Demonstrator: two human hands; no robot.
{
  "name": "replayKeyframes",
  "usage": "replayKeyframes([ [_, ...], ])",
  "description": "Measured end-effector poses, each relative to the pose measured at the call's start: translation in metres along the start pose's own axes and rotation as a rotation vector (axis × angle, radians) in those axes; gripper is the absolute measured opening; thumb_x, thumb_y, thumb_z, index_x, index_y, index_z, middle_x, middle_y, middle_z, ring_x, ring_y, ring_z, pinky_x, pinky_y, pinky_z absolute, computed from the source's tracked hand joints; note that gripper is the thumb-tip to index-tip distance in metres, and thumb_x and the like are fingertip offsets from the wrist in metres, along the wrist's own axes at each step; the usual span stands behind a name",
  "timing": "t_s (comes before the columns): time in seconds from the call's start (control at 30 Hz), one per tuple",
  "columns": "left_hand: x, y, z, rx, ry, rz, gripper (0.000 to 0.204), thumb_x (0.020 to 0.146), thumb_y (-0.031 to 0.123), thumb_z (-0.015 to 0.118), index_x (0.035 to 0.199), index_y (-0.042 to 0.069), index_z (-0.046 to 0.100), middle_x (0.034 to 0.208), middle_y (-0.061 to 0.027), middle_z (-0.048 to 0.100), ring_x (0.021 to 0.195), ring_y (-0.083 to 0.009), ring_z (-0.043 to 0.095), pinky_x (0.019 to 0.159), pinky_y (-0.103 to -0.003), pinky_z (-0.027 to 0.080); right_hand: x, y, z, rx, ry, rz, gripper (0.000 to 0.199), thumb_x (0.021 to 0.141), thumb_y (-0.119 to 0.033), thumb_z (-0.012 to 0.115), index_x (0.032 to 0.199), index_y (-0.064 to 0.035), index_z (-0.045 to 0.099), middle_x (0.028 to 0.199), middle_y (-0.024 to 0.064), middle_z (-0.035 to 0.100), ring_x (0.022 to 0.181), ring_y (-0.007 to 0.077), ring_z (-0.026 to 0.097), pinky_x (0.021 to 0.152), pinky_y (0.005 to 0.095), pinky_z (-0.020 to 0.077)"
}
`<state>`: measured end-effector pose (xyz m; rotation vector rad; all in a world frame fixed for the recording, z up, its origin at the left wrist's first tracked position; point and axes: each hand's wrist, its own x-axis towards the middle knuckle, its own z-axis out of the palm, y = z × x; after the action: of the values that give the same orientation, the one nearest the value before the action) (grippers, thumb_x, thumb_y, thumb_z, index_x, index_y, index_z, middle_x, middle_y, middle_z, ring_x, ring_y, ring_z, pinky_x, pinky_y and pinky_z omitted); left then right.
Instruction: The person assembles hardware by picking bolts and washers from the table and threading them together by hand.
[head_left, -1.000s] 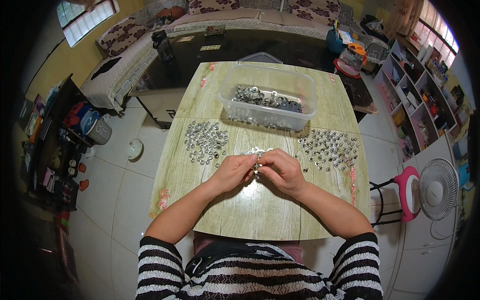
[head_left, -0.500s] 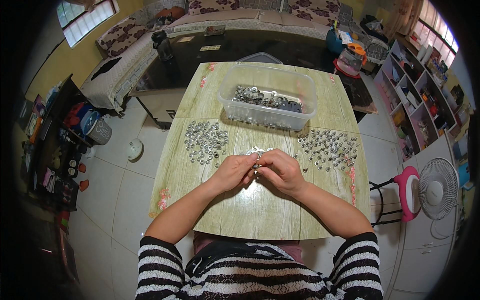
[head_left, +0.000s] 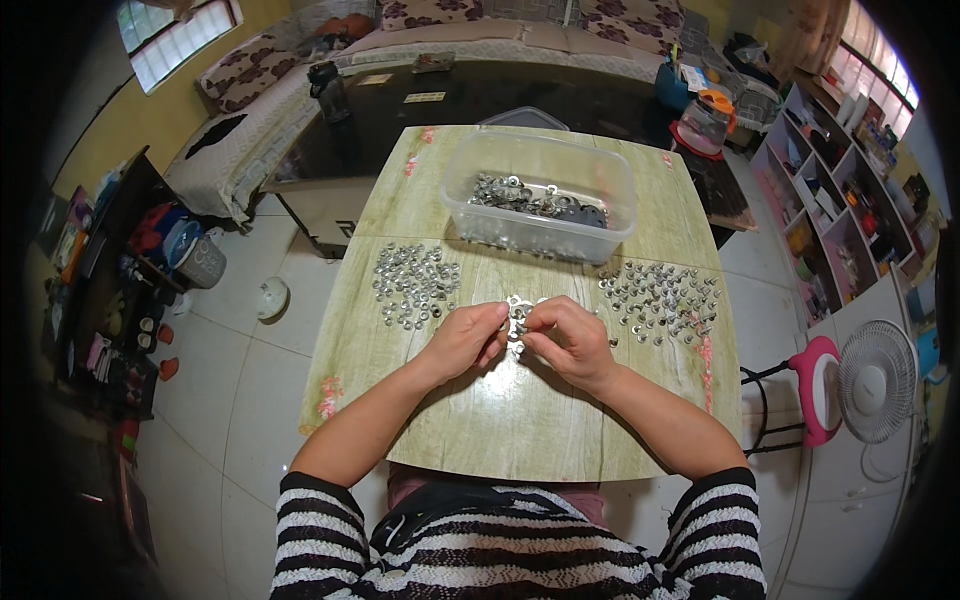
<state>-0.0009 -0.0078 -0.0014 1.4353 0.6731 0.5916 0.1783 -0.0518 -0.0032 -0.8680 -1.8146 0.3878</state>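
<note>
My left hand (head_left: 462, 340) and my right hand (head_left: 572, 348) meet above the middle of the table, fingers closed and pinching at their tips. Between them a small shiny metal piece (head_left: 516, 330) shows, pinched by the left fingers; whatever the right fingers hold is too small to make out. Just beyond the fingertips lie several flat silvery metal pieces (head_left: 514, 300), partly covered by the hands. Left of them spreads a group of small round metal nuts (head_left: 412, 285). To the right, many small bolts (head_left: 660, 300) with wide heads are scattered.
A clear plastic tub (head_left: 540, 238) holding mixed metal parts stands at the far side of the wood-patterned table (head_left: 390, 225). Behind it is a dark glossy table (head_left: 520, 85). A white fan (head_left: 873, 380) and a pink-backed chair (head_left: 818, 390) stand at the right.
The fingertips have parted slightly, and more of the metal between them now shows. The piles and tub stay where they were; the whole view has shifted a little.
</note>
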Motion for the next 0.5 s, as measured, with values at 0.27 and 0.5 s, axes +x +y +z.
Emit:
replayKeyframes([
  [0.27,-0.005,0.012,-0.010,0.145,0.150,0.059,0.013,0.084,0.016,0.057,0.087,0.003,0.058,0.071,0.0017,0.056,0.060,-0.0039,0.050,0.054,-0.018,0.040,-0.004,0.000,-0.002,0.059,0.041,0.174,0.016,0.069,-0.001,0.063,0.084,-0.0006,0.056,0.077,0.0082,0.059,0.068,0.0148,0.058,0.059,0.0241,0.0465],
  [0.5,-0.022,0.042,-0.038,0.411,0.277,0.068,0.016,0.079,0.012,0.061,0.090,0.000,0.060,0.074,-0.0013,0.059,0.067,-0.0061,0.053,0.059,-0.021,0.044,-0.006,0.011,-0.006,0.461,0.065,0.570,0.015,0.072,0.003,0.056,0.085,-0.0005,0.051,0.078,0.0043,0.057,0.069,0.0079,0.056,0.061,0.0190,0.0444],
])
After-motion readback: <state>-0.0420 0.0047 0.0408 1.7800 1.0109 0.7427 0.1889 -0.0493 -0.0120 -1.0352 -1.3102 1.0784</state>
